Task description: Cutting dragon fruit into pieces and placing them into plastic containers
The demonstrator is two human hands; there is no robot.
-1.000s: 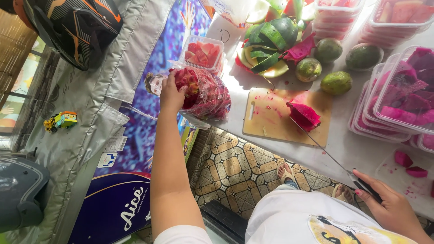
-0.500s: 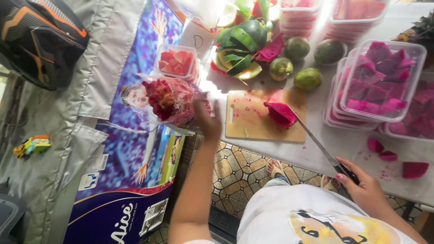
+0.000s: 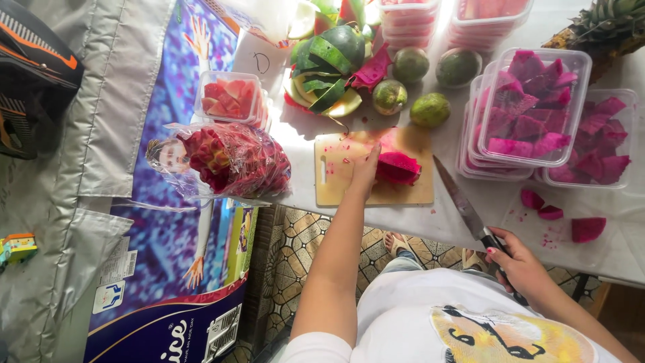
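While the left hand (image 3: 366, 171) is pressing flat, fingers together, on the dragon fruit piece (image 3: 398, 167) at the cutting board's (image 3: 342, 178) three o'clock, the right hand (image 3: 521, 262) is clamping the knife (image 3: 463, 205). The flesh is probably soft and slippery, so it is best gripped by the rind.

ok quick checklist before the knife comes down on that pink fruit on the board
1. Fruit on the board: the pink fruit lies on the cutting board. ok
2. Left hand steadying it: left hand touches the fruit's left side. ok
3. Knife in grip: right hand is closed round the handle of the knife. ok
4. Blade clear of fingers: the blade lies off the board to the right, apart from the left hand. ok
5. Board seated: its near edge sits close to the table edge; whether it overhangs, cannot tell.
6. Room for pieces: the nearest tub is already heaped with pink chunks. not ok
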